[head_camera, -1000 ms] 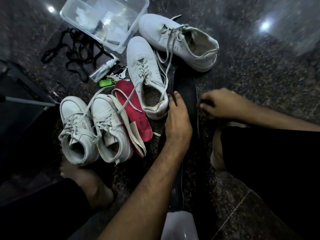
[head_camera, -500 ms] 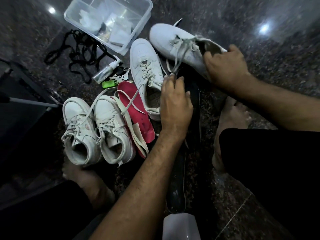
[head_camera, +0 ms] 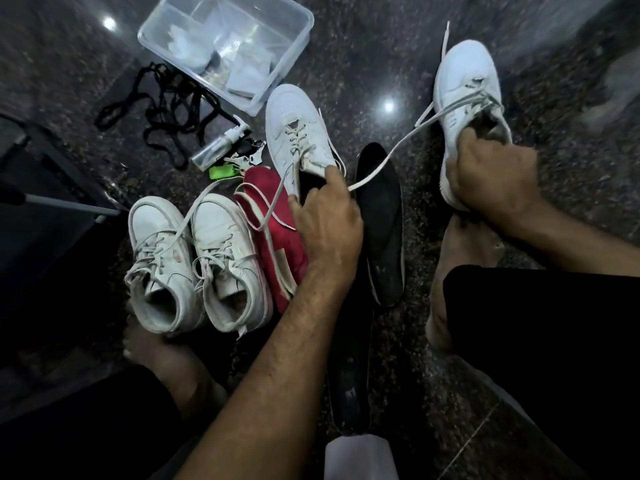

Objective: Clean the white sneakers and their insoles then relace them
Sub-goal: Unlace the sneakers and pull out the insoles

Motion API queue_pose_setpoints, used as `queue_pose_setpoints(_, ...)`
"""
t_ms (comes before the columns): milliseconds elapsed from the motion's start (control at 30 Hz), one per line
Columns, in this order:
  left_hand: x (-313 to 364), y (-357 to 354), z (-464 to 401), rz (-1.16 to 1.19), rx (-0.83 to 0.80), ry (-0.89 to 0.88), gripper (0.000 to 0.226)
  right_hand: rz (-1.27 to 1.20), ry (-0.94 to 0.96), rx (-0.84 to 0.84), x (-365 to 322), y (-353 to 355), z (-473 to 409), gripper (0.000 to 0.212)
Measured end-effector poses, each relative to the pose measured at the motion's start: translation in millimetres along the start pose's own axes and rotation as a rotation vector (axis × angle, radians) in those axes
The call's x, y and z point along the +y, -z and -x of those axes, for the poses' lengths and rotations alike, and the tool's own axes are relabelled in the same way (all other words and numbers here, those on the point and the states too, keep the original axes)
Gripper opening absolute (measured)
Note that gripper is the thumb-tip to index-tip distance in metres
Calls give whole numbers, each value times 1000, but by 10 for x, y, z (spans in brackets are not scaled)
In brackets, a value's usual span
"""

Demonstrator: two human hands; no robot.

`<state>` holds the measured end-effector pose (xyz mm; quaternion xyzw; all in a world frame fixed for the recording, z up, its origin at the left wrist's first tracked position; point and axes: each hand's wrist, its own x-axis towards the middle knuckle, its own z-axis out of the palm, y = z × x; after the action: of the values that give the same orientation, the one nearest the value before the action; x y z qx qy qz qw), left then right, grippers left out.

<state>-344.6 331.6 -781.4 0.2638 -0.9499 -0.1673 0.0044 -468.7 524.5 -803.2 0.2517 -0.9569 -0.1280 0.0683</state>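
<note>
Right hand (head_camera: 485,178) has carried its low white leather sneaker (head_camera: 467,98) to upper right, gripping the heel collar, lace trailing. Left to right: two white high-top sneakers (head_camera: 194,258) lower left, red insoles (head_camera: 273,216), left hand (head_camera: 325,223) pinching second low white sneaker (head_camera: 298,133) at centre, black insole (head_camera: 381,216).

The scene is dim, lit from overhead: two small white glare spots sit on the polished dark floor (head_camera: 381,46), one at 11 o'clock, one just right of centre. The white shoes (head_camera: 194,258) catch most light; the corners at 7 and 5 o'clock fall to near black. Motion blur smears the lifted shoe (head_camera: 467,81) at 1 o'clock and the floor around it. Wide-angle bending stretches the edges, and the box (head_camera: 294,32) at 12 o'clock looks soft.
</note>
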Motion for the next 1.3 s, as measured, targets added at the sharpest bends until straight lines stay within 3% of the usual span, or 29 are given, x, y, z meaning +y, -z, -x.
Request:
queue_pose_setpoints(133, 25, -34, -57, 105, -45, -62, 24, -65, 3, -37, 77, -89, -185, 23)
queue_pose_setpoints(267, -140, -125, -50, 77, -97, -80, 27, -114, -43, -87, 170, -104, -270, 32)
queue_pose_setpoints(367, -238, -206, -10, 64, -68, -175, 16, -137, -82, -131, 123, -87, -269, 37)
queue_pose_setpoints(533, -230, -254, 2, 117, 4, -304, 23, -46, -105, -110, 23, 36, -165, 75)
queue_pose_setpoints(633, -283, -256, -9, 124, -3, -320, 21, -80, -108, -90, -23, 142, -98, 84)
queue_pose_setpoints(733, -314, -215, -16, 298, -44, -250, 26, -69, -51, -60, -79, 239, -101, 79)
queue_pose_setpoints(833, -276, -105, -64, 437, 69, -154, 31, -199, 148, -60, -188, 312, -186, 63)
queue_pose_setpoints(967, -225, 79, -226, 590, 194, -106, 27, -444, 403, -375, -471, 342, -260, 46)
queue_pose_setpoints(1033, -192, 180, -283, 698, 215, -102, 26, -494, 317, -446, -605, 368, -252, 29)
queue_pose_setpoints(1233, -92, 293, -405, 1017, 190, 36, 21, -1035, -483, -103, -338, 509, -522, 40)
queue_pose_setpoints(1300, -88, 247, -406, 1024, 145, 34, 15, -1126, -638, -92, -184, 499, -631, 26)
